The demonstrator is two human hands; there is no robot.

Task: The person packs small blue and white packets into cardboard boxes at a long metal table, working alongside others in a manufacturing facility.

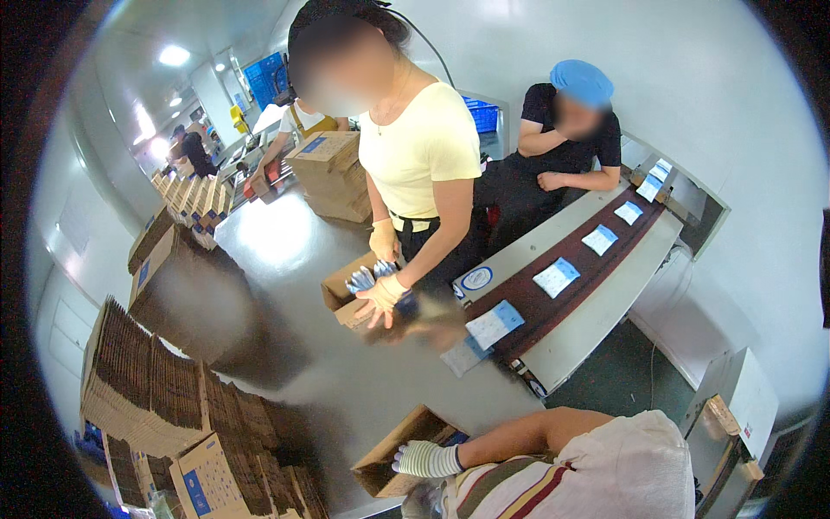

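The wearer's gloved left hand [426, 459] rests on the rim of an open cardboard box [399, 452] at the tabletop's [346, 381] near edge — the box's long axis runs from 7 to 1 o'clock. Its grip looks loosely spread, pinching nothing I can make out. The right hand is out of view.

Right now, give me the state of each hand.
Left hand: not in view.
Right hand: gloved, at the rim of the open cardboard box; grip cannot be told.
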